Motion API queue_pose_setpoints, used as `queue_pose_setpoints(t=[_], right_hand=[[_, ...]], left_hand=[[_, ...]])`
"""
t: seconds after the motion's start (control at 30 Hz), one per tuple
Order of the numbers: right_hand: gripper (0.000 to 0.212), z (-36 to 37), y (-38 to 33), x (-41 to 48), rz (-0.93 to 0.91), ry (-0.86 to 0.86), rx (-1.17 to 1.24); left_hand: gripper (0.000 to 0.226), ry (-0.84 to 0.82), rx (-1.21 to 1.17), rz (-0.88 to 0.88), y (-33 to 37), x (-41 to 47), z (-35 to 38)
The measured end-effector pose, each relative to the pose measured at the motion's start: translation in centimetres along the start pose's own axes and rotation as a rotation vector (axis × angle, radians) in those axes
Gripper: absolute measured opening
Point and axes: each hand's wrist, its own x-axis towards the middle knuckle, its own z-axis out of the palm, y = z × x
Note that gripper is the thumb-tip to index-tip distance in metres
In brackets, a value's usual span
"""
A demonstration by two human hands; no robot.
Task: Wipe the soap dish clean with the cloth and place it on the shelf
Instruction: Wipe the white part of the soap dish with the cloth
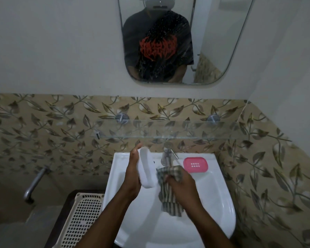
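My left hand holds a white soap dish on its edge above the white sink. Beside it, my right hand grips a green-and-white checked cloth that hangs down into the basin and touches the dish's right side. A pink slotted soap dish part lies on the sink's back right ledge. The glass shelf runs along the tiled wall above the sink, held by metal pegs.
A chrome tap stands at the sink's back middle, just behind the cloth. A beige plastic basket sits left of the sink. A wall tap sticks out at the left. A mirror hangs above.
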Motion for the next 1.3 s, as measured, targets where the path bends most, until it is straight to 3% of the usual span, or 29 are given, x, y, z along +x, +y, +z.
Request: queue_pose_setpoints(t=[0.1,0.17,0.27,0.3,0.37,0.47,0.53,0.63,0.77,0.87,0.93,1.03,1.07,1.13,1.17,1.23,1.3], right_hand=[[0.016,0.7,0.8,-0.2,0.202,0.319,0.322],[0.024,1.2,1.1,-0.5,0.271,0.371,0.427],[0.027,1.6,1.0,-1.4,0.259,0.418,0.409],[0.025,1.6,0.9,-1.6,0.224,0.434,0.362],[0.02,1.7,0.3,-2.2,0.09,0.428,0.205],[0.029,3.0,0.0,-2.3,-0.111,0.326,-0.107],[0.039,4.0,-0.3,-2.0,-0.128,0.264,-0.163],[0.048,4.5,-1.0,-1.3,-0.404,0.187,-0.183],[0.059,3.9,-1.3,-0.9,-0.512,0.056,-0.17],[0.072,4.1,-0.4,-1.4,-0.469,0.174,-0.095],[0.074,4.4,-0.2,-1.5,-0.377,0.251,0.041],[0.046,4.9,-1.0,-1.5,-0.224,0.326,0.261],[0.042,4.8,-1.3,-1.3,-0.144,0.327,0.327],[0.054,4.4,-1.4,-0.8,0.032,0.294,0.441],[0.047,4.0,-1.5,-0.5,0.084,0.254,0.52],[0.026,2.7,-1.8,0.0,0.04,0.185,0.613],[0.024,0.7,-2.0,0.8,-0.143,0.19,0.555]], left_hand=[[0.067,-0.015,-0.147,-0.194,0.1,-0.3,0.6],[0.061,0.036,-0.144,-0.134,0.0,-0.5,1.3],[0.076,0.182,0.014,0.015,0.1,-0.8,2.0],[0.079,0.236,0.117,0.056,0.1,-1.0,2.2],[0.063,0.359,0.294,0.134,-0.2,-1.5,2.7],[0.058,0.476,0.499,0.246,-0.2,-1.9,3.4],[0.06,0.472,0.576,0.28,-0.2,-1.8,3.6],[0.072,0.357,0.601,0.36,-0.5,-1.7,3.6],[0.074,0.408,0.421,0.352,0.7,-1.1,3.6],[0.057,0.484,0.02,0.114,2.1,-0.9,3.9],[0.049,0.495,-0.143,0.087,2.6,-1.2,4.3],[0.05,0.487,-0.269,0.124,2.3,-1.8,4.7],[0.051,0.464,-0.325,0.13,1.9,-1.7,4.7],[0.052,0.42,-0.38,0.142,1.1,-1.7,4.6],[0.053,0.399,-0.366,0.127,0.9,-1.9,4.6],[0.053,0.271,-0.338,0.097,0.6,-2.1,3.9],[0.048,0.074,-0.167,0.052,1.3,-2.6,3.0]])
